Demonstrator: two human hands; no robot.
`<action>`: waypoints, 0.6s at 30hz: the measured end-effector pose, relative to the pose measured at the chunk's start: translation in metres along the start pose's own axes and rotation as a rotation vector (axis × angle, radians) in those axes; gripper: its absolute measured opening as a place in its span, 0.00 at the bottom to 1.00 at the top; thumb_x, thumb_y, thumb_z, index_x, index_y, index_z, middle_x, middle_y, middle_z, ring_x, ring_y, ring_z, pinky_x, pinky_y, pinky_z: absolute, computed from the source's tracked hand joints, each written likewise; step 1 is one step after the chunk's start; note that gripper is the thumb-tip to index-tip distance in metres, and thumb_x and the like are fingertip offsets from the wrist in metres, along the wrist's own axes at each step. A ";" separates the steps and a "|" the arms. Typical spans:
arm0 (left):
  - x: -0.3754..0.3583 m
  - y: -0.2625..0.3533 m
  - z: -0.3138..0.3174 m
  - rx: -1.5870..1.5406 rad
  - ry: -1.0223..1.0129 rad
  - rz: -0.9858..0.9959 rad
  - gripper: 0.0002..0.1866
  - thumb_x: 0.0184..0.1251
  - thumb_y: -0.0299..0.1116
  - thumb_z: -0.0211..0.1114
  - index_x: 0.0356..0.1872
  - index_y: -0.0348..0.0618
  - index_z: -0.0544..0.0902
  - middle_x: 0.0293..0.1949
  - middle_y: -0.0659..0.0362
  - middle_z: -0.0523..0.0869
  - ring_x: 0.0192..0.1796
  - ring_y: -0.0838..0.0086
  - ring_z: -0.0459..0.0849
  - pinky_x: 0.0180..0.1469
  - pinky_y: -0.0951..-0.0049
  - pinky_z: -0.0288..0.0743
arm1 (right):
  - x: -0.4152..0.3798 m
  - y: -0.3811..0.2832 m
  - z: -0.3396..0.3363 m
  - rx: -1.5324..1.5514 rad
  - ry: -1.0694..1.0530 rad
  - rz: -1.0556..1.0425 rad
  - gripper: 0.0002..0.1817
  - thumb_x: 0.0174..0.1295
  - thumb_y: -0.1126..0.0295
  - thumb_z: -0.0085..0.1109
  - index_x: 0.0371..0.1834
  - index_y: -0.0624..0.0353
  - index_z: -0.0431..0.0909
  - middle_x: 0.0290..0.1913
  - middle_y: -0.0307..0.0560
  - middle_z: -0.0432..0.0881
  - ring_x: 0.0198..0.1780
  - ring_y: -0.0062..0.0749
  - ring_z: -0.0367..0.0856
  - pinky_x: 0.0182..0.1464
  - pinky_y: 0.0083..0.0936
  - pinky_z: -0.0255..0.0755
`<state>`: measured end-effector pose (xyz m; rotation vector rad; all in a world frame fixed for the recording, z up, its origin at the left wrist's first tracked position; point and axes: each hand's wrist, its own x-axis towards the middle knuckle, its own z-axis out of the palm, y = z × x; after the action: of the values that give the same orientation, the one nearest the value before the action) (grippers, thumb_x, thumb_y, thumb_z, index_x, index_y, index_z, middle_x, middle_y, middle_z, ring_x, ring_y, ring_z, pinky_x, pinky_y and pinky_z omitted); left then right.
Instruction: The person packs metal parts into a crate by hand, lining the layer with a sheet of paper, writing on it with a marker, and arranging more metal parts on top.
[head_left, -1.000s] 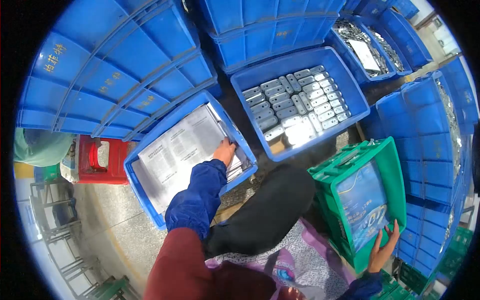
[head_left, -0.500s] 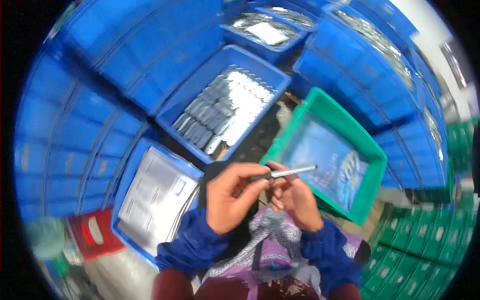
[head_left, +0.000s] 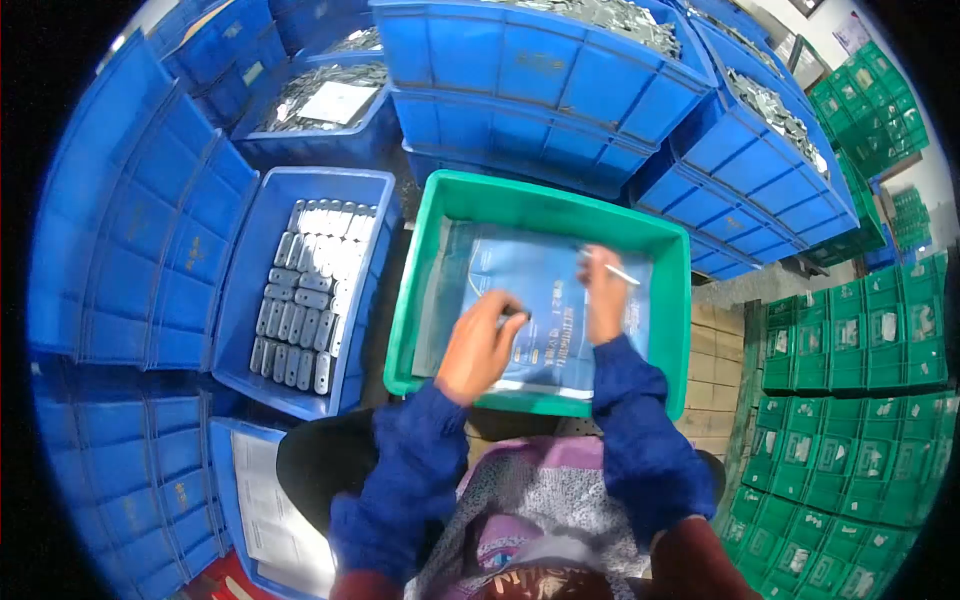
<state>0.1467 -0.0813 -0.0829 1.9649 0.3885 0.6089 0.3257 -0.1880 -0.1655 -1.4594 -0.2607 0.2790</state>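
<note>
Centre crate [head_left: 558,197]: sheet [head_left: 525,270] on its floor. Parts bin [head_left: 330,175] just left of it, parts [head_left: 300,295] in rows inside. Paper bin [head_left: 226,485] lower left, papers [head_left: 280,500] in it. Stacked bins [head_left: 540,60] behind centre crate, top of frame. Crate stacks [head_left: 850,350] right

Both forearms reach up from the bottom of the frame. The left hand [head_left: 483,345] is near the centre, fingers curled toward the thumb; the right hand [head_left: 603,290], slightly blurred, sits higher and rightward, fingers bent.
</note>
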 end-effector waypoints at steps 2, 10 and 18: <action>0.043 -0.072 0.042 0.009 -0.141 -0.134 0.09 0.62 0.30 0.59 0.40 0.37 0.73 0.35 0.51 0.82 0.39 0.65 0.82 0.36 0.72 0.74 | 0.015 0.034 0.014 -0.099 -0.080 -0.048 0.16 0.67 0.57 0.45 0.45 0.57 0.74 0.36 0.42 0.78 0.36 0.23 0.75 0.42 0.21 0.70; 0.078 -0.199 0.097 0.211 -0.088 -0.076 0.09 0.59 0.27 0.59 0.39 0.38 0.72 0.44 0.46 0.81 0.44 0.49 0.77 0.47 0.59 0.70 | 0.030 0.095 0.030 -0.413 -0.182 -0.269 0.12 0.65 0.67 0.48 0.46 0.60 0.74 0.40 0.47 0.80 0.40 0.30 0.79 0.43 0.24 0.71; 0.071 -0.207 0.093 0.159 -0.066 -0.059 0.10 0.62 0.29 0.55 0.41 0.34 0.72 0.51 0.42 0.76 0.49 0.51 0.76 0.52 0.61 0.67 | 0.024 0.091 0.031 -0.430 -0.220 -0.248 0.12 0.62 0.70 0.51 0.48 0.59 0.74 0.44 0.52 0.79 0.46 0.43 0.79 0.46 0.29 0.71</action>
<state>0.2564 -0.0204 -0.2854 2.1116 0.4637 0.4864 0.3346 -0.1423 -0.2531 -1.7993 -0.7093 0.1874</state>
